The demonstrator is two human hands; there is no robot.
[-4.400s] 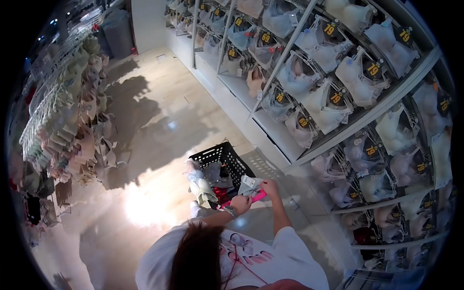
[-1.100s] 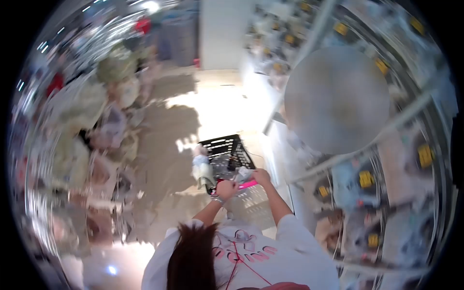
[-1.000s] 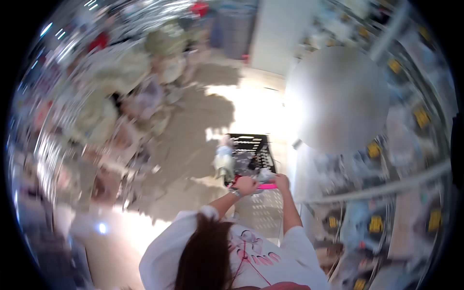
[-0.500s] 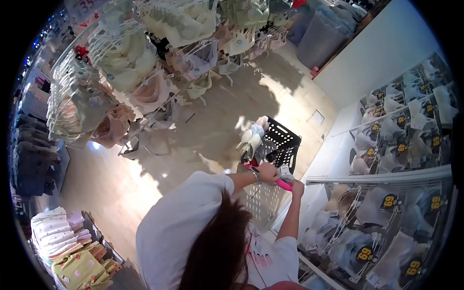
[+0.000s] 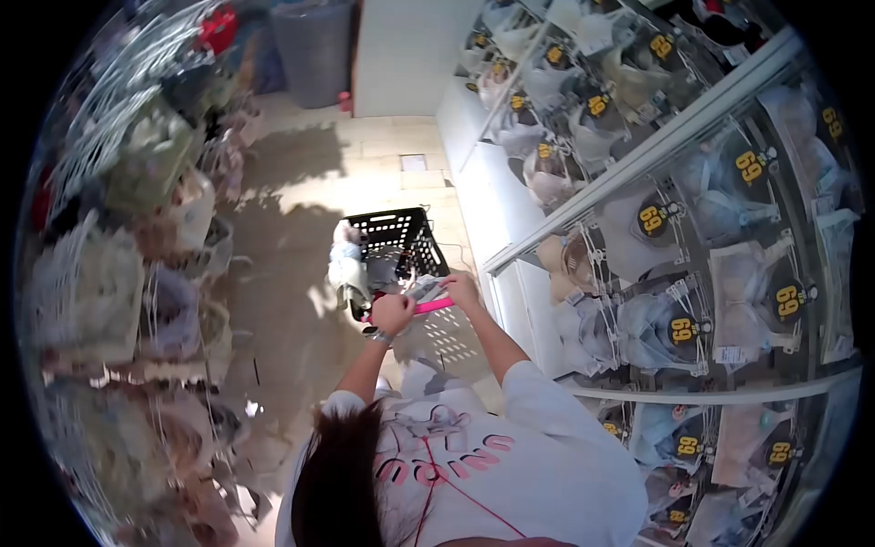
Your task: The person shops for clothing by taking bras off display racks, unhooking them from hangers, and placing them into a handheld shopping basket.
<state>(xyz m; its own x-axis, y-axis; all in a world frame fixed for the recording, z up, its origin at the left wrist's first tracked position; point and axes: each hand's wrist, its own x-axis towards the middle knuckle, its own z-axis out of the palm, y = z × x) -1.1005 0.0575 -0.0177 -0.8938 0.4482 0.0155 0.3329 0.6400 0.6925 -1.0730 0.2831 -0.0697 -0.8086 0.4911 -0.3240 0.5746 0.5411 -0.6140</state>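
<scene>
A bright pink handle (image 5: 432, 305) runs across the near side of a black perforated shopping basket (image 5: 387, 219). My left hand (image 5: 393, 314), a watch on its wrist, is closed around the handle's left part. At the other end, my right hand (image 5: 460, 291) is closed on the handle, its fingers partly hidden. Pale bras (image 5: 347, 264) hang over the basket's left side. Small whitish packaged items (image 5: 426, 289) lie just beyond the handle, between my hands; what they are I cannot make out.
Along the left, racks of hanging bras (image 5: 169, 310) crowd the aisle. On the right stand white shelves of bras with yellow "69" tags (image 5: 653, 219). A grey bin (image 5: 314, 55) stands by a white wall panel (image 5: 401, 55) at the far end of the tiled floor (image 5: 283, 228).
My view and body have turned to the right, so the tagged shelves fill more of the view and the racks sit further left. Both hands have stayed on the pink handle.
</scene>
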